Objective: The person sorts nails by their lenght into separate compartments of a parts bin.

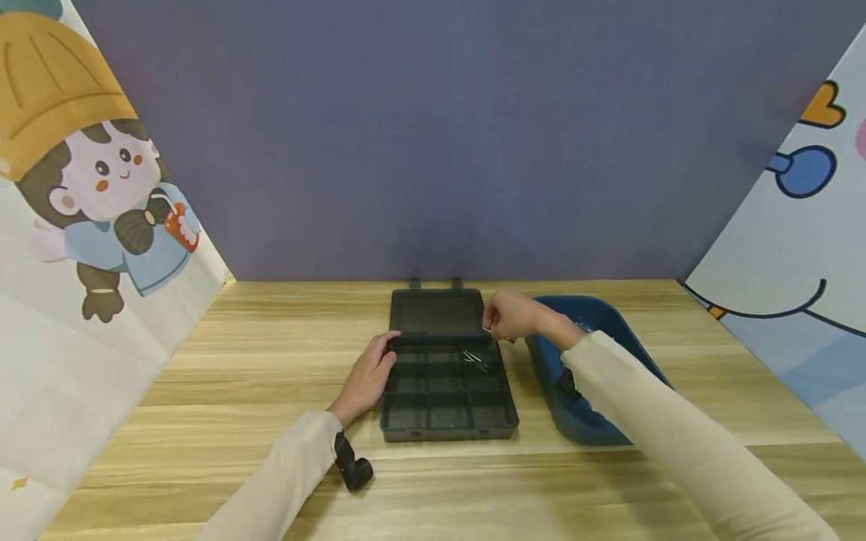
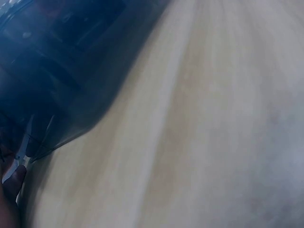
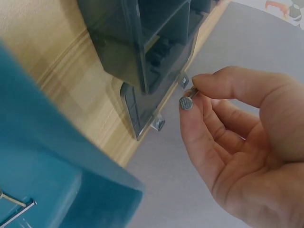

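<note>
A dark translucent compartment box [image 1: 448, 434] lies with its lid [image 1: 436, 312] folded back. My left hand [image 1: 363, 379] rests along the box's left edge, its fingers touching the rim. In the left wrist view only a bit of that hand shows, beside the bluish box wall [image 2: 71, 80]. Over the far right corner of the box, my right hand [image 1: 513, 314] pinches a nail [image 3: 186, 102] between thumb and index finger, its round patterned head facing the right wrist camera. Several thin silver nails [image 1: 476, 359] lie in a right-hand compartment.
A blue basin [image 1: 588, 434] stands right of the box, under my right forearm; nails [image 3: 19, 213] lie in it. Behind the wooden table [image 1: 271, 353] rises a grey-blue panel [image 1: 433, 150], with printed cartoon panels [image 1: 61, 361] at both sides.
</note>
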Demonstrator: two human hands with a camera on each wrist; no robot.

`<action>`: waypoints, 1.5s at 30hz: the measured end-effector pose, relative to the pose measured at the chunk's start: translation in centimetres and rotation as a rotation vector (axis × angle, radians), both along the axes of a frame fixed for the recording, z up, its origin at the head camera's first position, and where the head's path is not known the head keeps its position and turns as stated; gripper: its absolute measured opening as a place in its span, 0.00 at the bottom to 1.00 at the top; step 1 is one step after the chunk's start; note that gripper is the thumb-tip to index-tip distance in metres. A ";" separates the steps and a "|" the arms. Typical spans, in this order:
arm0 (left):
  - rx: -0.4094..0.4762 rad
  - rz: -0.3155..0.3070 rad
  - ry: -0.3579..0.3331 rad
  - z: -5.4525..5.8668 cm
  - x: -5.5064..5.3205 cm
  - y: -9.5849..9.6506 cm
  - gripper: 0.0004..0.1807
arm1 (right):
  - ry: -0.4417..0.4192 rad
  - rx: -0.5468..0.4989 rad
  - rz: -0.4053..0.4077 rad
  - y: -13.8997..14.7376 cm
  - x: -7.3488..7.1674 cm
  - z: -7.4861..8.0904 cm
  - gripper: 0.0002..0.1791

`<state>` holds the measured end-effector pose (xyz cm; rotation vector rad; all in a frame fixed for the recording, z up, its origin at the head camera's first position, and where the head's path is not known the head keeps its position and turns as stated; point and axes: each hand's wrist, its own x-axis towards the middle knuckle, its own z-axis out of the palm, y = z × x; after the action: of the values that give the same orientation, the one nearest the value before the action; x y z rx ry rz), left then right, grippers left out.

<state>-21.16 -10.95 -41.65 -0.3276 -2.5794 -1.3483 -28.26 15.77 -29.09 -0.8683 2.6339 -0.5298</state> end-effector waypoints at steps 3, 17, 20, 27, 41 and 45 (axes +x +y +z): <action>0.002 0.001 -0.002 0.0 0.0 0.0 0.22 | -0.009 0.003 0.010 -0.4 0.1 -0.3 0.10; 0.002 0.003 -0.006 -0.1 -0.2 0.0 0.22 | -0.035 0.050 0.015 -1.7 0.3 -1.1 0.11; 0.004 0.002 -0.008 -0.1 -0.2 0.1 0.22 | -0.041 0.038 0.024 -1.9 0.4 -1.4 0.11; 0.002 -0.008 -0.001 -0.1 -0.2 0.2 0.22 | -0.061 0.047 -0.005 -2.1 0.6 -1.8 0.10; 0.009 -0.008 -0.009 -0.1 -0.2 0.0 0.22 | -0.071 0.086 -0.011 -2.1 0.6 -0.9 0.11; 0.007 -0.003 -0.011 -0.1 -0.1 -0.1 0.22 | -0.081 0.086 -0.008 -1.7 0.4 -0.5 0.13</action>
<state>-21.29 -11.04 -41.71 -0.3248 -2.5834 -1.3636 -27.83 14.06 -29.56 -0.7934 2.5679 -0.4404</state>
